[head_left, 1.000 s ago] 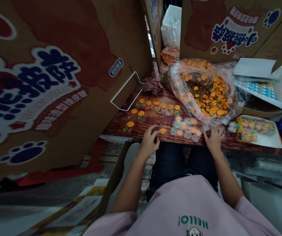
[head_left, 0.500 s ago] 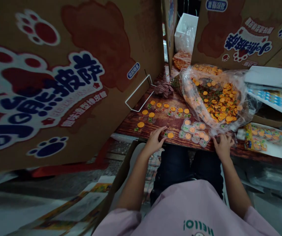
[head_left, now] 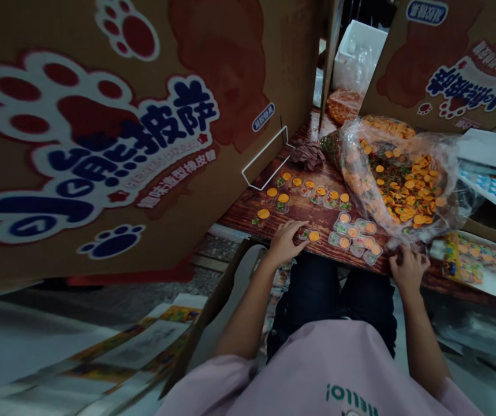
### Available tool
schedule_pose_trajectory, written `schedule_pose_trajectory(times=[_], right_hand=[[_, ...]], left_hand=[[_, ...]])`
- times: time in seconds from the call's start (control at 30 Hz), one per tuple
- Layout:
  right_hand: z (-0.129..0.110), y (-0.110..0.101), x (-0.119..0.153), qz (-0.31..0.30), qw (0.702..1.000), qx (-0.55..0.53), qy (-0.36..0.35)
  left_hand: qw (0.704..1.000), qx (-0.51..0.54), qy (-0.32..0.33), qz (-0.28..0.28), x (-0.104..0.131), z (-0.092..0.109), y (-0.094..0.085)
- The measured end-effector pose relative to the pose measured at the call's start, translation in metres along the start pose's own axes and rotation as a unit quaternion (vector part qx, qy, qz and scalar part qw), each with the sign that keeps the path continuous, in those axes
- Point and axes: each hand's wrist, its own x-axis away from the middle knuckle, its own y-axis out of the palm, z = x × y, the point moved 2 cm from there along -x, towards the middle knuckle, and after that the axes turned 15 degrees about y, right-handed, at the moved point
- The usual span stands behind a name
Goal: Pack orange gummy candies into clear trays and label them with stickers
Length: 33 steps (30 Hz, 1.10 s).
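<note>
My left hand rests at the table's front edge, fingers apart, its fingertips beside a small clear tray with an orange disc and green bits. My right hand is at the same edge, just below the big clear plastic bag, fingers bent and a little apart; I see nothing in it. Between my hands, several clear trays with orange discs lie in an overlapping cluster. More filled trays stand in a row farther back. Orange discs and green bits fill the open bag.
A large printed carton walls off the left, another the back right. A white wire frame leans by the left carton. Crumpled brown material lies behind the trays. At right is a printed card with packed trays.
The whole view has shifted, so the table and cartons sit farther right. Both hands keep nearly the same places on the table; the right hand's fingers look slightly more spread.
</note>
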Motion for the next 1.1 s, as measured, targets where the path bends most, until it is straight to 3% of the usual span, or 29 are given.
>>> schedule_pose_trajectory(times=[0.13, 0.33, 0.57, 0.77, 0.9, 1.0, 1.1], right_hand=[[-0.005, 0.005, -0.009, -0.006, 1.000, 0.004, 0.003], [0.011, 0.009, -0.008, 0.029, 0.993, -0.056, 0.101], [0.027, 0.003, -0.014, 0.012, 0.999, 0.011, 0.044], [0.036, 0.000, -0.026, 0.047, 0.997, -0.009, 0.065], [0.041, -0.007, -0.026, 0.101, 0.989, -0.033, 0.107], [0.028, -0.017, -0.021, 0.160, 0.976, -0.074, 0.125], [-0.026, -0.025, -0.008, 0.173, 0.967, -0.185, 0.023]], left_hand=[[1.000, -0.001, 0.002, -0.004, 0.000, -0.001, 0.000], [1.000, -0.004, 0.008, -0.001, -0.001, 0.000, 0.000], [1.000, -0.026, 0.003, -0.006, -0.003, 0.005, 0.000], [0.999, -0.036, 0.013, 0.005, -0.002, 0.006, 0.001], [0.999, -0.039, 0.005, 0.002, -0.002, 0.007, 0.002], [0.999, -0.034, -0.006, 0.000, 0.000, 0.007, 0.003], [1.000, -0.021, -0.006, 0.018, 0.002, 0.005, 0.004]])
